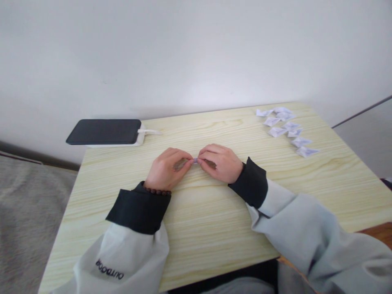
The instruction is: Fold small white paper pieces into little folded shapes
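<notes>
A small piece of folded paper (195,161), pale and mostly covered by fingertips, is held just above or on the middle of the table. My left hand (168,166) pinches its left end between thumb and fingers. The right end is pinched by my right hand (223,162) in the same way. Several small white folded-paper pieces (276,131) with pointed ends lie in a loose group at the table's back right, beyond my right hand.
The light wood-grain table (208,220) meets a white wall (196,53) at its back edge. A dark phone (105,131) rests on a white block at the back left, with a short white cable (150,132) beside it.
</notes>
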Action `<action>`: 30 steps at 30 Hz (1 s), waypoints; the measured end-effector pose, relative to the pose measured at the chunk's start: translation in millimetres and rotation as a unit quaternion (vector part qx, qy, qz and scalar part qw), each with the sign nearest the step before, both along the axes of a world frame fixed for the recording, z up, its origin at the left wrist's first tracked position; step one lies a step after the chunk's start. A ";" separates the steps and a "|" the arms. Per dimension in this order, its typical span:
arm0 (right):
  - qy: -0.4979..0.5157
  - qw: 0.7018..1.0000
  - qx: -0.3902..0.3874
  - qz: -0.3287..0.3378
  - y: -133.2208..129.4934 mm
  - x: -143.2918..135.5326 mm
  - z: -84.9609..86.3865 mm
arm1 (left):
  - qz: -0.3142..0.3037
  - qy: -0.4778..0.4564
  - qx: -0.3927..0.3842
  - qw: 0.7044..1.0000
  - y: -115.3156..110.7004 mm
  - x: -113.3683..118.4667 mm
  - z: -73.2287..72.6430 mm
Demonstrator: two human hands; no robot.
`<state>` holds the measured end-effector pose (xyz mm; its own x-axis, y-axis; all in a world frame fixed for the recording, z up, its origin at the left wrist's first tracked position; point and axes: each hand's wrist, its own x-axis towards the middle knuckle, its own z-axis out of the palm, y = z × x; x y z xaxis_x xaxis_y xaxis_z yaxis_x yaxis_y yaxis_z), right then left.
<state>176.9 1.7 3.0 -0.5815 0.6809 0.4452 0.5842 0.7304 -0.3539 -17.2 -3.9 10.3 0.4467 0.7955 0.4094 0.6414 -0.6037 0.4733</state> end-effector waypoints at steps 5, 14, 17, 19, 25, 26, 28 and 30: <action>0.000 0.999 -0.010 -0.037 -2.3 -1.2 1.4 | -0.013 0.000 0.002 1.000 -1.0 0.9 0.1; -0.008 0.999 0.003 -0.042 -3.5 -2.8 2.0 | 0.008 0.039 0.029 0.999 -3.5 2.6 0.3; -0.012 0.999 0.003 -0.042 -4.4 -3.9 2.3 | 0.015 0.057 0.033 0.998 -4.5 3.9 1.3; -0.013 0.999 0.002 -0.043 -4.7 -4.3 2.3 | 0.016 0.058 0.035 0.998 -4.6 4.1 1.3; -0.030 0.999 -0.006 -0.038 -4.0 -4.8 -0.1 | 0.002 0.047 0.042 0.998 -4.6 3.9 -0.8; -0.033 0.999 -0.008 -0.038 -3.9 -4.8 -0.5 | 0.006 0.048 0.045 0.998 -4.8 4.0 -1.0; -0.035 0.999 -0.011 -0.039 -3.6 -4.6 -1.0 | 0.012 0.054 0.048 0.997 -5.3 4.2 -1.0; -0.035 0.999 -0.013 -0.036 -3.5 -4.3 -1.3 | 0.015 0.063 0.051 0.997 -5.7 4.4 -0.6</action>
